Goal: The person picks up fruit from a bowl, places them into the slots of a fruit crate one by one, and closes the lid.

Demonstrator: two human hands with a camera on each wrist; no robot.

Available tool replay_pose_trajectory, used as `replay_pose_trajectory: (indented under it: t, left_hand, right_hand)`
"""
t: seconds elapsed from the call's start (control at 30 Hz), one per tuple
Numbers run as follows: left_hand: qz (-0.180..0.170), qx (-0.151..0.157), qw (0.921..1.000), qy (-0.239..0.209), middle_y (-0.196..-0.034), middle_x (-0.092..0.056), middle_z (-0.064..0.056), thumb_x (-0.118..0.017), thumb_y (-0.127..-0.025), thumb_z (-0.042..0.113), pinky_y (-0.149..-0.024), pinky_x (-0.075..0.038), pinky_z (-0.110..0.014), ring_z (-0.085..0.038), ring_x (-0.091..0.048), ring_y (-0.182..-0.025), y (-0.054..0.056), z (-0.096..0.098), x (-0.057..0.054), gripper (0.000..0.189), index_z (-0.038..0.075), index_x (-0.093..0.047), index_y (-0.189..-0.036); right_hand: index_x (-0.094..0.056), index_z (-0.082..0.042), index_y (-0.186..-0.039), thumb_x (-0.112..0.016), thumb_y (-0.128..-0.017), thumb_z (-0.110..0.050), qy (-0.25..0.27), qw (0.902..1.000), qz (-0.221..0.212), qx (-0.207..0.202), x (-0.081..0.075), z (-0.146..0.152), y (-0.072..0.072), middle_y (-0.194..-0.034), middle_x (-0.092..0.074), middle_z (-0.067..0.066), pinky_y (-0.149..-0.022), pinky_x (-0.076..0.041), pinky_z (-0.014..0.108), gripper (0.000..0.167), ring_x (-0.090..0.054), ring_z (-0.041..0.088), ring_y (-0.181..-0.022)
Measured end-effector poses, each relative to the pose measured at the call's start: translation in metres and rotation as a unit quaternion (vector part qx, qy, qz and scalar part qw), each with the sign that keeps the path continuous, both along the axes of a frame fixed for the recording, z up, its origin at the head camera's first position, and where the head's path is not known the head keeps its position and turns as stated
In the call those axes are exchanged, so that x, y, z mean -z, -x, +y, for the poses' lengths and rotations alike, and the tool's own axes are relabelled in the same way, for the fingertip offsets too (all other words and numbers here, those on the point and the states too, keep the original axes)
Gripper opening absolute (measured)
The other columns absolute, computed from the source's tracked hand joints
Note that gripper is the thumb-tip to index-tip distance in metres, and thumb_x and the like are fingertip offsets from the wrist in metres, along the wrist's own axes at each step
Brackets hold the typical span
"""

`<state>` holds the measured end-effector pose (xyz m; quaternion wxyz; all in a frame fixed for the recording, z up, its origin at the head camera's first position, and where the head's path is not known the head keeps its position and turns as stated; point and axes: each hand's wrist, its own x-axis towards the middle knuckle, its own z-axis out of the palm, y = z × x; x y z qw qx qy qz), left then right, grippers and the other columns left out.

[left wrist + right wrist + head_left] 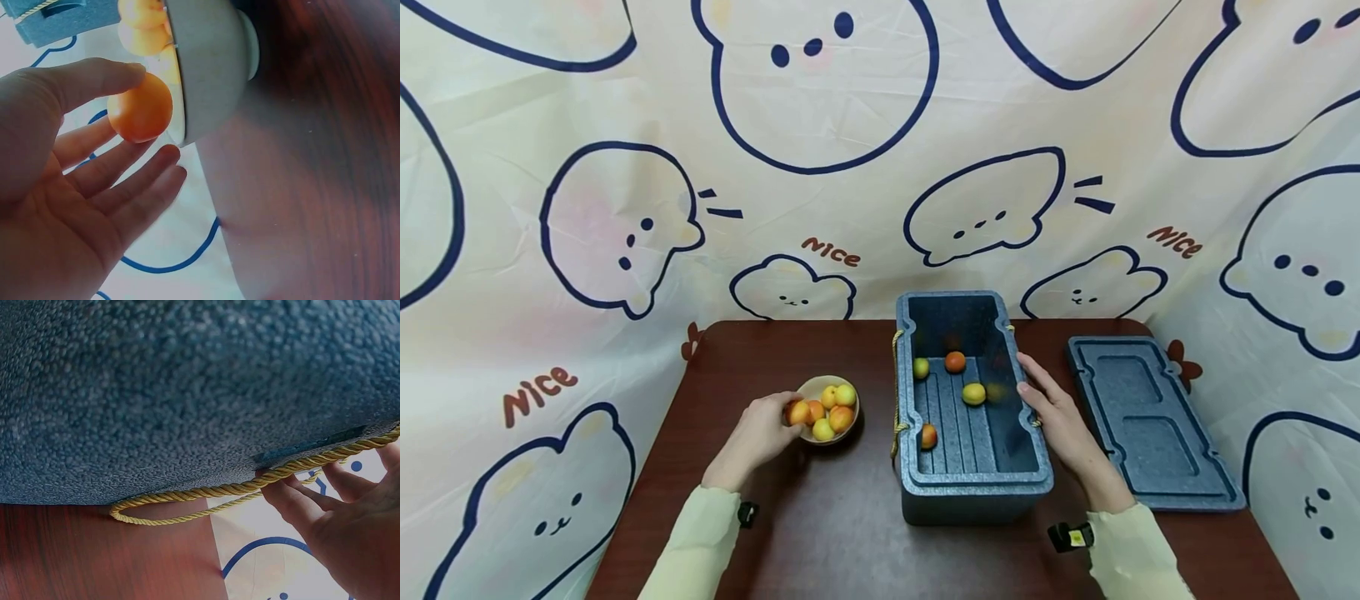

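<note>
At the left rim of a small bowl [209, 69], my left hand [754, 435] pinches a small orange fruit [140, 107] between thumb and fingers; the other fingers are loosely spread below. More yellow and orange fruits [841, 418] fill the bowl. To its right stands an uncovered dark blue foam box [977, 505]. Inside it lie a red-orange fruit [955, 362], a yellow fruit [973, 394], a green fruit [921, 368] and a reddish fruit [928, 436]. My right hand [1067, 421] rests its fingers on the box's right side, beside a gold rope handle [237, 487].
The box's blue lid [1157, 417] lies flat on the brown table [820, 533], to the right of the box. Another gold rope [896, 400] hangs on the box's left side. A cartoon-printed curtain [850, 208] stands behind the table.
</note>
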<state>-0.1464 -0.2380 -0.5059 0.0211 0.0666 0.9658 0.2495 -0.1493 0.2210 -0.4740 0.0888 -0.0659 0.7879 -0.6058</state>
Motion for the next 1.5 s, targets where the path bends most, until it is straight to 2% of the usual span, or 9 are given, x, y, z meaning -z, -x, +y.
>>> replay_pose_trajectory:
  t: [0.17,0.4,0.57,0.77,0.83,1.03,1.5]
  left_hand:
    - [0.006,0.01,0.9999,-0.005,-0.121,-0.068,-0.019,-0.083,-0.081,0.007,-0.089,-0.055,-0.048,-0.032,-0.065,-0.106,0.003,0.0,-0.004,0.047,-0.001,-0.067,-0.125]
    - [0.006,0.012,0.9999,-0.009,-0.12,-0.068,-0.019,-0.082,-0.079,0.001,-0.091,-0.055,-0.048,-0.032,-0.065,-0.107,0.005,0.002,-0.009,0.045,-0.002,-0.069,-0.122]
    - [0.013,0.021,0.9996,-0.011,-0.118,-0.068,-0.019,-0.08,-0.078,-0.003,-0.09,-0.055,-0.047,-0.033,-0.065,-0.106,0.005,0.002,-0.009,0.043,-0.002,-0.07,-0.12]
    - [0.019,0.03,0.9993,-0.012,-0.118,-0.069,-0.019,-0.08,-0.078,-0.005,-0.09,-0.055,-0.047,-0.032,-0.065,-0.106,0.007,0.002,-0.01,0.041,-0.003,-0.07,-0.118]
    - [0.015,0.032,0.9993,-0.014,-0.119,-0.068,-0.019,-0.079,-0.079,-0.005,-0.09,-0.055,-0.047,-0.033,-0.065,-0.106,0.008,0.002,-0.011,0.042,-0.003,-0.069,-0.119]
    - [0.0,0.029,0.9994,-0.02,-0.121,-0.066,-0.02,-0.078,-0.08,-0.006,-0.089,-0.056,-0.048,-0.034,-0.064,-0.106,0.012,0.001,-0.02,0.042,-0.003,-0.068,-0.121]
    - [-0.002,0.032,0.9984,-0.047,-0.122,-0.067,-0.018,-0.076,-0.083,-0.004,-0.093,-0.054,-0.049,-0.033,-0.062,-0.108,0.022,0.0,-0.045,0.041,0.0,-0.068,-0.123]
  right_hand:
    - [-0.025,-0.023,-0.162,-0.043,-0.108,-0.043,0.009,1.0,-0.001,-0.001,0.0,0.0,0.001,-0.167,-0.019,0.007,-0.094,-0.038,0.011,0.061,-0.024,0.031,-0.148]
    - [-0.025,-0.022,-0.162,-0.043,-0.108,-0.042,0.005,1.0,0.003,-0.002,0.0,0.001,0.001,-0.167,-0.019,0.007,-0.097,-0.037,0.014,0.06,-0.023,0.031,-0.148]
    - [-0.026,-0.023,-0.162,-0.043,-0.108,-0.043,-0.002,1.0,0.0,0.0,0.0,0.001,0.002,-0.167,-0.02,0.005,-0.105,-0.036,0.027,0.06,-0.023,0.028,-0.149]
    - [-0.025,-0.021,-0.162,-0.043,-0.108,-0.043,0.005,1.0,-0.004,0.002,0.0,0.001,0.001,-0.167,-0.019,0.006,-0.114,-0.029,0.053,0.061,-0.022,0.028,-0.149]
    - [-0.025,-0.021,-0.162,-0.043,-0.108,-0.043,0.008,1.0,-0.005,0.003,0.0,0.0,0.001,-0.167,-0.019,0.006,-0.115,-0.026,0.058,0.061,-0.021,0.029,-0.149]
    - [-0.025,-0.021,-0.162,-0.043,-0.108,-0.043,0.004,1.0,-0.003,0.001,0.0,0.001,0.002,-0.167,-0.02,0.006,-0.114,-0.028,0.056,0.06,-0.022,0.028,-0.149]
    - [-0.025,-0.021,-0.162,-0.043,-0.108,-0.042,0.008,1.0,-0.001,0.0,0.0,0.0,0.002,-0.167,-0.019,0.006,-0.114,-0.025,0.059,0.061,-0.021,0.028,-0.149]
